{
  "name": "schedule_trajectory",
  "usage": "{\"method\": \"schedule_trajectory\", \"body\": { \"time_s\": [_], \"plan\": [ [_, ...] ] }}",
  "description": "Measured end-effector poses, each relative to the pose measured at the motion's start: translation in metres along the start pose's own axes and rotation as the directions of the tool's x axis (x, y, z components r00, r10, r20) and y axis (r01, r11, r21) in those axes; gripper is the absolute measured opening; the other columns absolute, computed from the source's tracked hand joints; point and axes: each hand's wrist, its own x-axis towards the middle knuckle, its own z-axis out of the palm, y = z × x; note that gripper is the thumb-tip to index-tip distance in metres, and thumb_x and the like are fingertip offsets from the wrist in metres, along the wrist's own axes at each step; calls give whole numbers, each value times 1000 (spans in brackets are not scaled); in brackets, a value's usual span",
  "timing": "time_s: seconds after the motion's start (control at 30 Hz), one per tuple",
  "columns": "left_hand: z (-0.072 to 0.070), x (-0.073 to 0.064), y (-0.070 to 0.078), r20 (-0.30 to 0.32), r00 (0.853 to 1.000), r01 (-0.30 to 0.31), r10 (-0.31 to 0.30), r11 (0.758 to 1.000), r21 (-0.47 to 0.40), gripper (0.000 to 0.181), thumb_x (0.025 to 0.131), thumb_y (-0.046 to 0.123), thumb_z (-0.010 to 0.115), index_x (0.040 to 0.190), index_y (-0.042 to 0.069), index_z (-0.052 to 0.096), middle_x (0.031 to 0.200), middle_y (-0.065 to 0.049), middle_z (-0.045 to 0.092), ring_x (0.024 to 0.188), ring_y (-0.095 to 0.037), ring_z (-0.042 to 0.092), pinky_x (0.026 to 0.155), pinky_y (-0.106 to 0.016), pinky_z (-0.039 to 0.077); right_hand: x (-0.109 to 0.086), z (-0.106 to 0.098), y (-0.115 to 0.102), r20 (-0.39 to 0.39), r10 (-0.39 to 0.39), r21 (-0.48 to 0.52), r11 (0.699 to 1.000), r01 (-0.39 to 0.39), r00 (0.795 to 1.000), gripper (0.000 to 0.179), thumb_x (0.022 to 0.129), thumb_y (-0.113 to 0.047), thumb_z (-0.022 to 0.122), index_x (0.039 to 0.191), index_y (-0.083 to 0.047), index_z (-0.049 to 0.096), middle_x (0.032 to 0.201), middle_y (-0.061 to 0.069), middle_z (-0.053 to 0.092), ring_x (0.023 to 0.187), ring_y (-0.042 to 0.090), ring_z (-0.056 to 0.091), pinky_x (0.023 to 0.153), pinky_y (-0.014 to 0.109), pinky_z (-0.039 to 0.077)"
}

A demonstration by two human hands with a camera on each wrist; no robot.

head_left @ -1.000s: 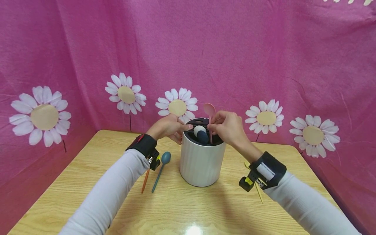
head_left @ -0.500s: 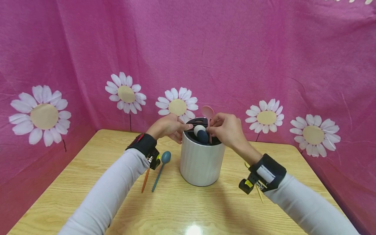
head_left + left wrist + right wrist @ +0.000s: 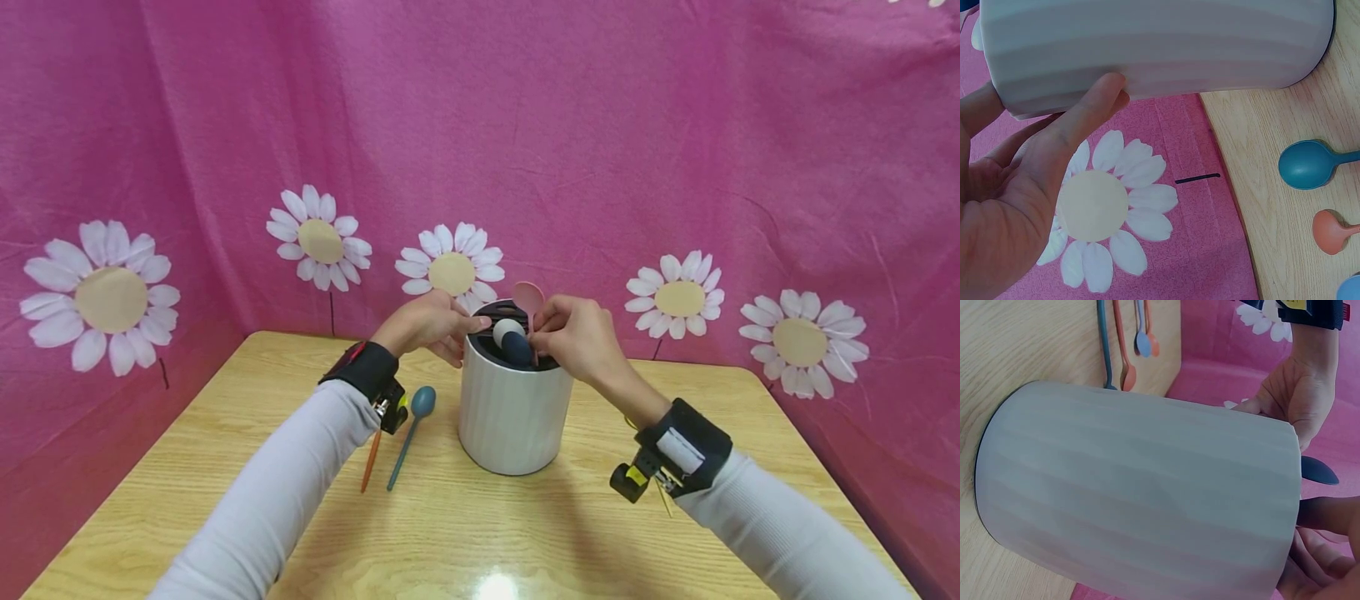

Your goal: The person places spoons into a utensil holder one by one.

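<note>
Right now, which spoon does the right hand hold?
The pink spoon, pinched by the right hand; the teal spoon and orange spoon lie on the table.

2 arms [image 3: 277,492] forward, left hand [image 3: 429,325] near pinching right hand [image 3: 583,337]

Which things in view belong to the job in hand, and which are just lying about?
Seemingly the job:
pink spoon, held by right hand
white container, held by left hand
white utensil and dark blue spoon inside

Apparently lying about:
teal spoon
orange spoons
light blue spoon
yellow utensil
</note>
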Motion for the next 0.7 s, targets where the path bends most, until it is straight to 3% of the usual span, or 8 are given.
{"method": "schedule_trajectory", "body": {
  "time_s": [0.37, 0.7],
  "plan": [
    [0, -2, 1, 10, 1000, -1, 1, 1000, -2, 31, 96, 27, 65, 103, -3, 69, 98, -18, 67, 79, -27, 69, 72, -42, 59, 0, -1, 0, 34, -18, -42, 999, 20, 999, 9, 79, -3, 73, 86, -6, 68, 75, 4, 69, 67, 15, 65, 62, 35, 57],
    [0, -1, 0, 11, 1000, -10, 9, 1000, 18, 30, 96, 27, 64, 102, -2, 70, 97, -18, 67, 78, -27, 68, 74, -42, 59, 0, -2, 1, 37, -16, -67, 998, 19, 999, 11, 77, -3, 74, 86, -5, 68, 76, 4, 69, 73, 19, 63, 64, 35, 56]
  ]
}}
